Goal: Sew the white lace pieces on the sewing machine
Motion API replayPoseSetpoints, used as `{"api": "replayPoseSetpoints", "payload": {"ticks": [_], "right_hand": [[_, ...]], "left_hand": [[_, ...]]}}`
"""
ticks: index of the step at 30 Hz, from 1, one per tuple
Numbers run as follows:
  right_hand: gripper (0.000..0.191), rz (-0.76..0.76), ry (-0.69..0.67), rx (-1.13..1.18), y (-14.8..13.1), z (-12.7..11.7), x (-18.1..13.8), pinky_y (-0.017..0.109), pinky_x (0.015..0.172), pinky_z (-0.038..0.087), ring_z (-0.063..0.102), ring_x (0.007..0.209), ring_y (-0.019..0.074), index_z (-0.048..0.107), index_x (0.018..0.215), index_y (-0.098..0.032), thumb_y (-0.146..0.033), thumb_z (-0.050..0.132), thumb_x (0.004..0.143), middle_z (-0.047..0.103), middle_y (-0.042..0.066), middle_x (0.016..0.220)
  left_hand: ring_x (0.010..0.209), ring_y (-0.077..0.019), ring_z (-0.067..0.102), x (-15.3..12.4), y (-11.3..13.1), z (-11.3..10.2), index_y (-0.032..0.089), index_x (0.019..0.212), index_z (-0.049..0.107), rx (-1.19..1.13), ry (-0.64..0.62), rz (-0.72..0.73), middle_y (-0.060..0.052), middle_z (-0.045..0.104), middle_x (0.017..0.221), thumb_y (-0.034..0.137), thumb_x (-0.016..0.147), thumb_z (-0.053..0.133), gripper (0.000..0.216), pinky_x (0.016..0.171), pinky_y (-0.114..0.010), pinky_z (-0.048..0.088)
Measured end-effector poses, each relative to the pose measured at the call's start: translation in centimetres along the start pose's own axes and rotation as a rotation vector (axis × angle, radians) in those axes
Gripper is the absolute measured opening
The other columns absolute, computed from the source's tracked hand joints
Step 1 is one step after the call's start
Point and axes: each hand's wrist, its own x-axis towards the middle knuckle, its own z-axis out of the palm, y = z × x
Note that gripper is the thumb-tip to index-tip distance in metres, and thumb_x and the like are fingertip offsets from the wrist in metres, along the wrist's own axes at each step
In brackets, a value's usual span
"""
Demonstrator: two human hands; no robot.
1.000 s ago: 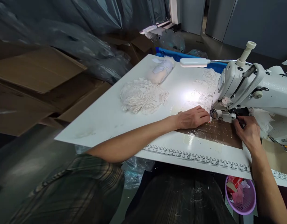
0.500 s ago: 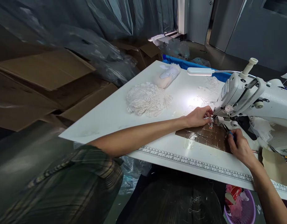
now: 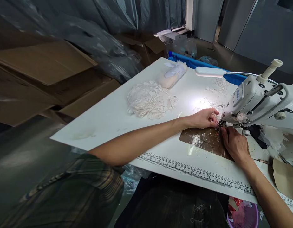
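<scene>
Over by the needle end of the sewing machine (image 3: 253, 98), it's fiddly close-up handling, I'd say, of a small lace piece (image 3: 217, 129). It sits between the two hands, near the back edge of the brown sheet (image 3: 201, 139). Left hand (image 3: 205, 118) looks pinched on it; right hand (image 3: 235, 142) is curled in tight, but can't tell what it's gripping, if anything. Next move probably calls for steady fingers, well clear of the needle. Count around the counter (image 3: 108, 126): one machine, one brown sheet, one lamp (image 3: 209, 72), one round lace pile (image 3: 150, 99), one wrapped bundle (image 3: 171, 77). The loose lace (image 3: 210, 103) behind the left hand's too jumbled to count.
</scene>
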Motion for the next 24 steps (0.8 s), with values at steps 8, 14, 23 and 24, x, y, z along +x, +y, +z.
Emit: {"api": "replayPoseSetpoints", "payload": {"ticks": [8, 14, 23, 24], "right_hand": [[0.045, -0.096, 0.179, -0.003, 0.1, 1.4, 0.8, 0.029, 0.056, 0.018, 0.06, 0.067, 0.0185, 0.064, 0.099, -0.014, -0.048, 0.033, 0.102, 0.072, 0.011, 0.083], [0.051, -0.071, 0.213, 0.068, 0.1, 1.9, 1.1, 0.028, 0.056, 0.021, 0.057, 0.063, 0.0178, 0.065, 0.091, -0.015, -0.051, 0.029, 0.102, 0.069, 0.009, 0.075], [0.05, -0.092, 0.296, 0.011, -0.3, 2.3, 0.9, 0.028, 0.056, 0.025, 0.059, 0.067, 0.0197, 0.064, 0.096, -0.014, -0.051, 0.031, 0.101, 0.067, 0.01, 0.073], [0.049, -0.094, 0.321, -0.008, -0.4, 2.5, 1.1, 0.028, 0.057, 0.027, 0.06, 0.068, 0.0201, 0.064, 0.096, -0.013, -0.051, 0.032, 0.101, 0.067, 0.011, 0.074]], "left_hand": [[0.071, -0.0125, 0.063, 0.2, -0.7, -0.1, 0.01, 0.128, 0.042, 0.1, -0.009, 0.054, -0.002, 0.069, 0.082, 0.025, 0.081, 0.063, 0.053, 0.065, -0.024, 0.046], [0.071, -0.0138, 0.063, 0.1, -0.1, 0.1, 0.007, 0.13, 0.042, 0.095, 0.01, 0.016, -0.001, 0.067, 0.077, 0.025, 0.079, 0.064, 0.058, 0.067, -0.026, 0.044], [0.087, -0.0202, 0.064, -0.1, 0.9, 0.1, 0.003, 0.141, 0.035, 0.145, -0.004, -0.064, -0.007, 0.069, 0.088, 0.023, 0.076, 0.063, 0.073, 0.08, -0.031, 0.045], [0.089, -0.0213, 0.065, -0.1, 0.8, 0.1, 0.003, 0.142, 0.035, 0.15, -0.007, -0.063, -0.008, 0.069, 0.091, 0.025, 0.077, 0.063, 0.074, 0.081, -0.032, 0.045]]}}
